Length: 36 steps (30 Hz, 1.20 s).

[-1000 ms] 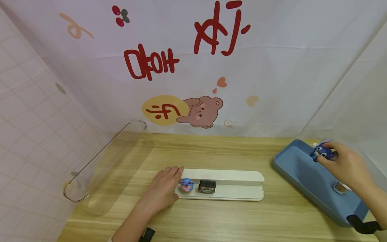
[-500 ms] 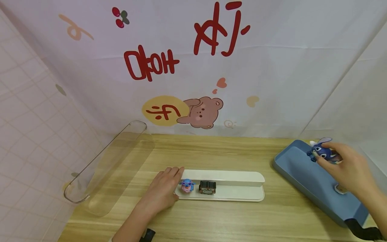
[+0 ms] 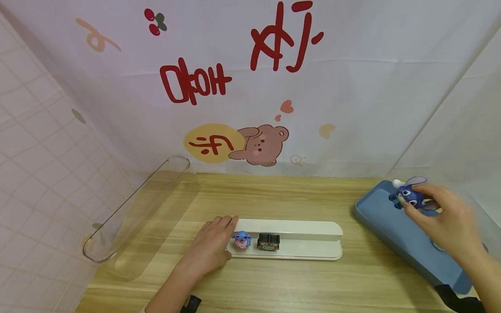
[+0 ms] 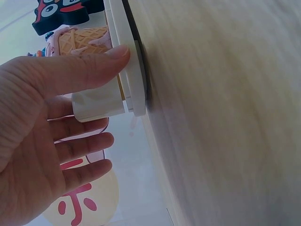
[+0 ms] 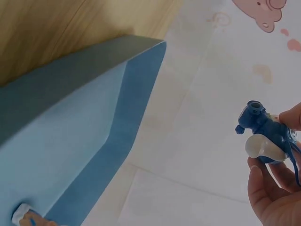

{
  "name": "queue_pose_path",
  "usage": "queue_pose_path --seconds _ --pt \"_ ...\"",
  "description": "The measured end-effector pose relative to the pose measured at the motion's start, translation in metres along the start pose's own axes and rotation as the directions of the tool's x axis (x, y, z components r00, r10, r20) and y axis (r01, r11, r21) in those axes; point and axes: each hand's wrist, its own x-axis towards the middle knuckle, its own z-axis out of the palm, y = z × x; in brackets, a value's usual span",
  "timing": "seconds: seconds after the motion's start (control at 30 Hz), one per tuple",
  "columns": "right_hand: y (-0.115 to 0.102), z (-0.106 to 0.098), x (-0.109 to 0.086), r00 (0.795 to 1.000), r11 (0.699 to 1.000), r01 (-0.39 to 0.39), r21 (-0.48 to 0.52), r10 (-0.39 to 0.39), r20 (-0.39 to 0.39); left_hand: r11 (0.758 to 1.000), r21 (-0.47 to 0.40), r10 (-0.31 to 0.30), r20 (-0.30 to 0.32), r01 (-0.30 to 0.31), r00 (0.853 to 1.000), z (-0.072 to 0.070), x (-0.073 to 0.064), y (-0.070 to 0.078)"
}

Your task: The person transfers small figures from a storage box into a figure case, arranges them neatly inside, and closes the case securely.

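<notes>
Head view: a big white sheet [image 3: 372,108] at the back, a little long-eared blue toy [image 3: 407,198] in my fingers

The white sheet is the biggest thing. It has a brown bear [image 3: 264,145] printed on it. In front of it is a wooden table [image 3: 293,287]. A long see-through box [image 3: 152,217] is on the left side of the table. A blue tray [image 3: 409,230] sits at a slant on the right. Between them is a long white stand [image 3: 311,248].

My left hand [image 3: 213,241] holds the left end of the white stand. My thumb is on the front edge and a finger is behind it. My other three fingers stick out, a bit apart. My right hand [image 3: 450,217] pinches the long-eared blue toy with thumb and fingers. From my head, the toy shows over the far part of the blue tray. My right wrist view shows it is not touching the tray.

On the white stand is a dark toy [image 3: 268,242] with big eyes. Next to it, closer to my left hand, is a blue-and-pink toy [image 3: 242,240] with purple glasses. There is a gap between those two. A small white-and-brown toy [image 5: 28,216] is in the blue tray.
</notes>
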Motion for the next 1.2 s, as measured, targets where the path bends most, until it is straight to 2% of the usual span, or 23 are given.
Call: queue_pose_path --seconds 0.17,0.33,0.67,0.93,1.2 --pt "-0.008 0.007 0.000 0.997 0.998 0.046 0.052 -0.043 -0.068 1.000 -0.013 -0.009 0.013 0.009 1.000 0.000 0.000 0.000" --pt "-0.018 0.011 0.002 0.993 0.993 0.074 0.090 -0.065 -0.100 1.000 -0.015 -0.012 0.013 0.012 1.000 -0.002 0.000 0.001" --pt "-0.040 0.021 0.000 0.990 0.970 0.105 0.221 -0.081 -0.112 1.000 -0.014 -0.009 0.017 0.009 1.000 -0.002 -0.001 0.001" --pt "-0.059 0.029 -0.004 0.992 0.975 0.092 0.204 -0.072 -0.102 1.000 -0.020 -0.006 0.014 0.006 1.000 0.000 -0.001 0.001" --pt "-0.068 0.042 -0.010 0.991 0.971 0.124 0.202 -0.111 -0.075 1.000 -0.012 -0.008 0.016 0.008 1.000 -0.001 -0.001 0.001"
